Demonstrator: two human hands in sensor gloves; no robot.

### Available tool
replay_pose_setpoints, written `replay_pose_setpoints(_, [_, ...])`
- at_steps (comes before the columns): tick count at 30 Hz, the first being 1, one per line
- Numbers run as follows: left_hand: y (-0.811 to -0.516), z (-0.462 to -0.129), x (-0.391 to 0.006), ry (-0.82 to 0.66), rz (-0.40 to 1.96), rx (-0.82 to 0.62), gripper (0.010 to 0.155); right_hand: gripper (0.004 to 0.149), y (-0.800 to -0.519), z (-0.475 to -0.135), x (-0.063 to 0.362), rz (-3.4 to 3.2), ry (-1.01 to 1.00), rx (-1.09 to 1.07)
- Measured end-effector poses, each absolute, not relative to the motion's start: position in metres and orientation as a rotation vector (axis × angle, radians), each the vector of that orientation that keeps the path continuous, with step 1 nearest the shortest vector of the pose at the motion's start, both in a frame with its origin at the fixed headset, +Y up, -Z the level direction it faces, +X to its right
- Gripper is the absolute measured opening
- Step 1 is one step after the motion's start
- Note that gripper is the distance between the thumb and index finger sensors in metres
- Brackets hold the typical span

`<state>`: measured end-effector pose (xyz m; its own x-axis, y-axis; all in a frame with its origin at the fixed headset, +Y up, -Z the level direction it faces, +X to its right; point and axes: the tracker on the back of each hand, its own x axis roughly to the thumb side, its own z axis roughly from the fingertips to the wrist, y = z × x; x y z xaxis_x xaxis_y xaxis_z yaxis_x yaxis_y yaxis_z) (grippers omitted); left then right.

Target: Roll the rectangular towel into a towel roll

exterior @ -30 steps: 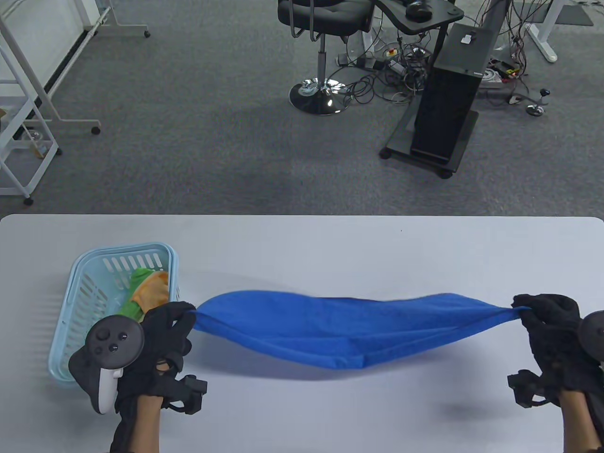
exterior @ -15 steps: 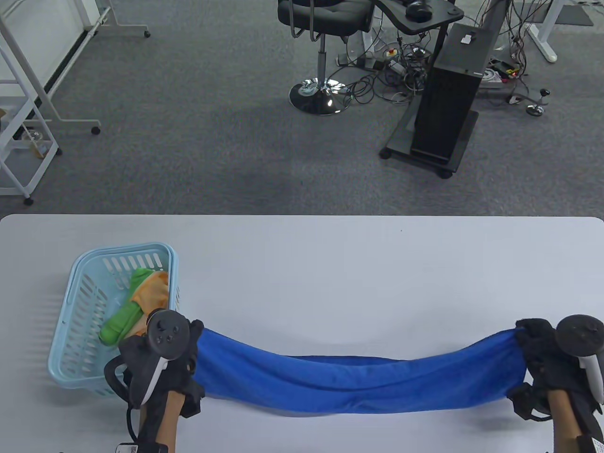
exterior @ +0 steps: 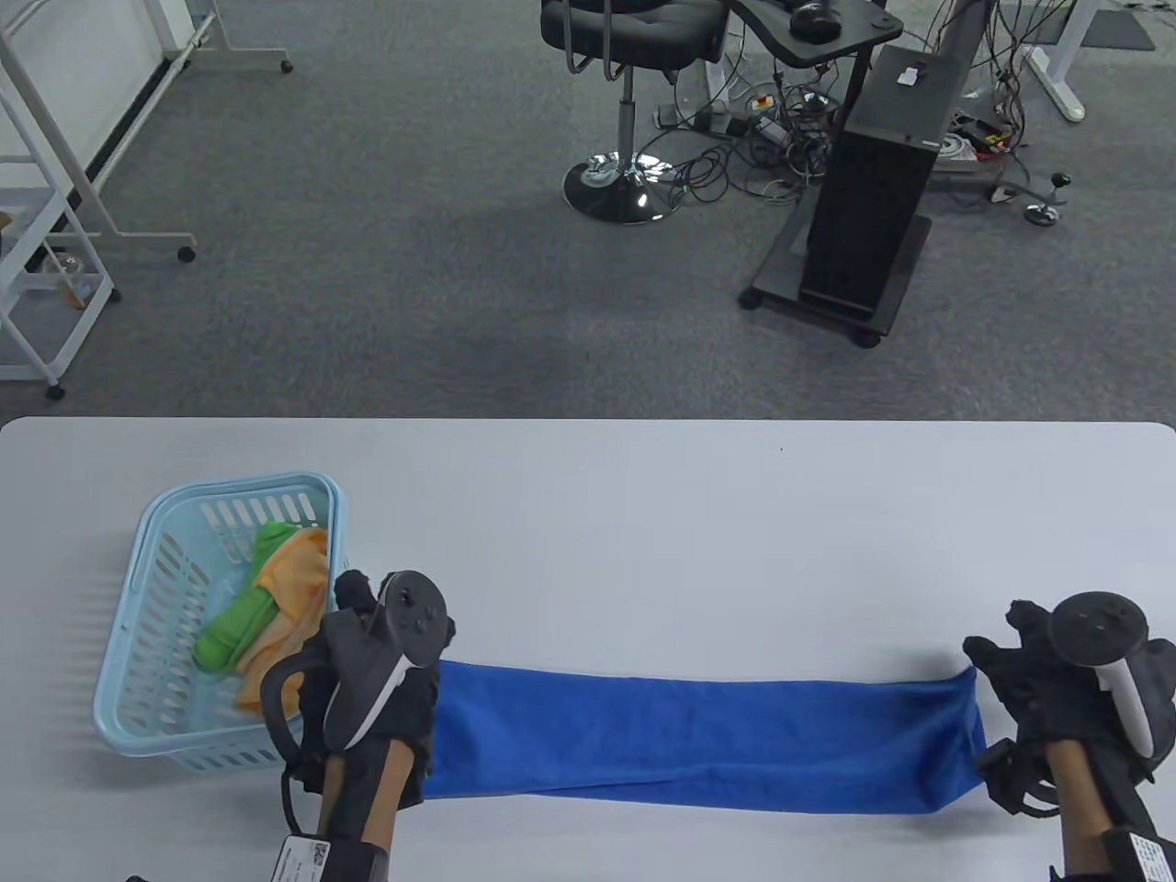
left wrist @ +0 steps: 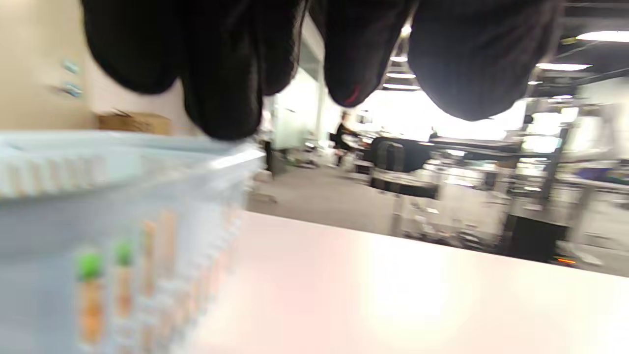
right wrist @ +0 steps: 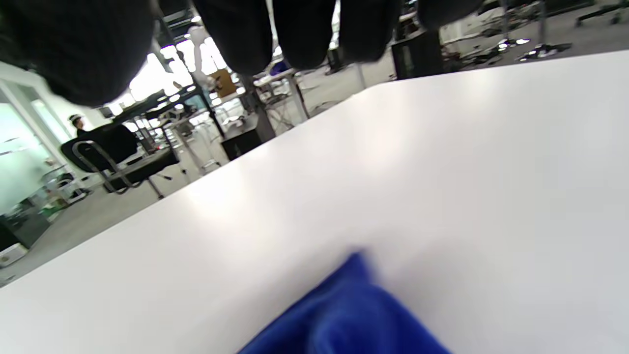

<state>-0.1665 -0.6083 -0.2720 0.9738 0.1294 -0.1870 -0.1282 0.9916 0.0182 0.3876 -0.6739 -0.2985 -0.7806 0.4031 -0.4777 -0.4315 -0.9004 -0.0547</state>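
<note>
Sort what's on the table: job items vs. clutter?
Job:
- blue towel, laid flat in a long strip
- left hand at its left end
- right hand at its right end

Lying about:
- light blue basket
- green cloth and orange cloth inside it

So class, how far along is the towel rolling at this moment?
Done: the blue towel lies flat on the table as a long folded strip. In hand: the left hand and right hand are at its two ends. Left: all the rolling; no roll shows yet.
</note>
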Motion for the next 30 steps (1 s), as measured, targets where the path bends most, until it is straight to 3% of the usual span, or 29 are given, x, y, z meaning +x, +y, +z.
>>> replay_pose_setpoints(5, [-0.667, -0.264, -0.091, -0.064, 0.264, -0.110, 0.059, 0.081, -0.679, -0.314, 0.325, 2.671, 0.133, -0.470])
replay_pose_setpoints(9, [-0.722, -0.268, -0.047, -0.174, 0.291, -0.217, 0.043, 0.069, -0.706, -0.324, 0.254, 2.697, 0.224, -0.148])
replay_pose_setpoints(12, [-0.750, -0.266, -0.031, -0.221, 0.258, -0.307, 0.045, 0.060, -0.732, -0.327, 0.196, 2.747, 0.307, 0.019])
replay_pose_setpoints(16, [-0.756, -0.263, -0.030, -0.233, 0.184, -0.317, 0.064, 0.067, -0.762, -0.335, 0.148, 2.847, 0.428, 0.128])
replay_pose_setpoints(18, [-0.760, -0.262, -0.030, -0.245, 0.146, -0.297, 0.069, 0.076, -0.778, -0.339, 0.130, 2.865, 0.568, 0.164])
replay_pose_setpoints(20, [-0.768, -0.261, -0.027, -0.256, 0.076, -0.322, 0.070, 0.076, -0.790, -0.339, 0.119, 2.936, 0.632, 0.155])
replay_pose_setpoints(21, [-0.774, -0.261, -0.024, -0.262, 0.012, -0.338, 0.064, 0.069, -0.787, -0.341, 0.119, 2.936, 0.536, 0.122])
replay_pose_setpoints(23, [-0.774, -0.261, -0.022, -0.275, -0.001, -0.282, 0.048, 0.046, -0.784, -0.344, 0.117, 2.909, 0.548, 0.085])
replay_pose_setpoints(25, [-0.769, -0.261, -0.022, -0.267, -0.008, -0.259, 0.045, 0.044, -0.777, -0.348, 0.121, 2.948, 0.653, 0.101])
replay_pose_setpoints(30, [-0.726, -0.262, -0.045, -0.195, 0.215, -0.043, 0.045, 0.046, -0.742, -0.353, 0.158, 2.570, 0.518, -0.082])
